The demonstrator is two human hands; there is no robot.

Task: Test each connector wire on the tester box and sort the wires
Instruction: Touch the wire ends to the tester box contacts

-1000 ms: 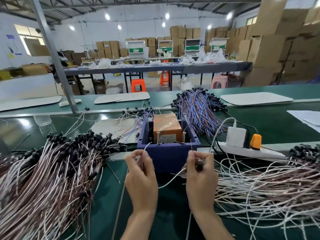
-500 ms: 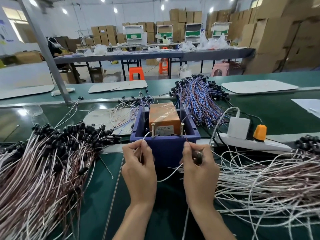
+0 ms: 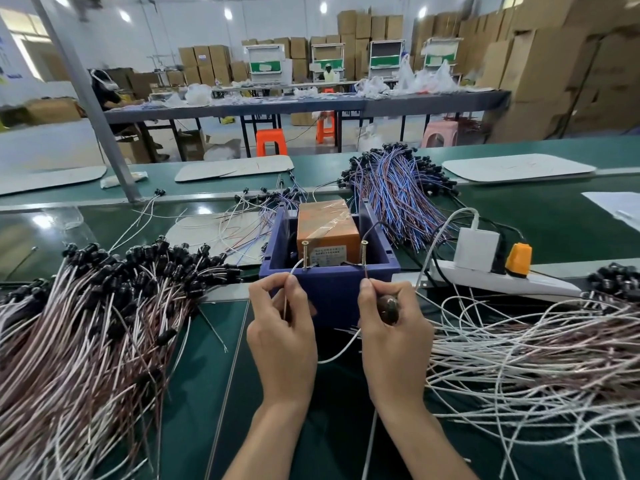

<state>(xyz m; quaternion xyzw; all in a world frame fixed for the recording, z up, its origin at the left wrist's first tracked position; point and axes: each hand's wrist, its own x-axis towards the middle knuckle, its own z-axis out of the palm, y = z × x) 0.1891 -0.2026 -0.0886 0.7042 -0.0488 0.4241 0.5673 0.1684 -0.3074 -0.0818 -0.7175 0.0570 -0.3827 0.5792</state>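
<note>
A blue tester box (image 3: 329, 289) with an orange block (image 3: 327, 226) inside stands just beyond my hands. Two upright screws rise at its front edge, the left screw (image 3: 305, 255) and the right screw (image 3: 364, 253). My left hand (image 3: 282, 336) pinches the white lead of a connector wire (image 3: 337, 353), whose tip touches the left screw. My right hand (image 3: 393, 332) grips the same wire's dark connector and holds its brown lead up against the right screw. The wire sags in a loop between both hands.
A big pile of brown-white wires with black connectors (image 3: 90, 323) lies left. Loose white wires (image 3: 540, 355) spread right. Blue-purple wires (image 3: 398, 188) lie behind the box. A white power strip (image 3: 498, 277) with an orange plug sits right of it.
Both hands stay at the box front holding the same wire. The lead ends have been brought up onto the two screws; the camera has tilted down slightly.
</note>
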